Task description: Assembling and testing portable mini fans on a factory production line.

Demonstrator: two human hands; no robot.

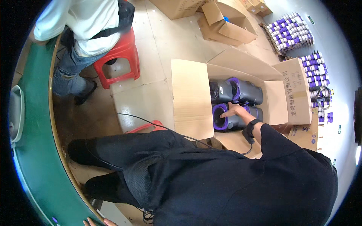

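My right hand [234,109] reaches into an open cardboard box [192,100]. Its fingers close over the rim of a black plastic housing with a purple ring [220,116] around its opening; some fingertips are hidden. More black housings [250,93] are packed against it, at least one with the same purple ring. A black band with a small device and cable [249,131] is strapped around my right wrist. At the lower edge, only the fingers of my left hand [98,222] show, spread at the edge of the green table [36,150], with nothing visible in them.
Another person [92,26] is by a red stool [126,56] at the upper left. A second open carton [230,34] stands beyond my box. Purple and white parts [290,34] are stacked along the wall. A black cable [151,122] crosses above my legs.
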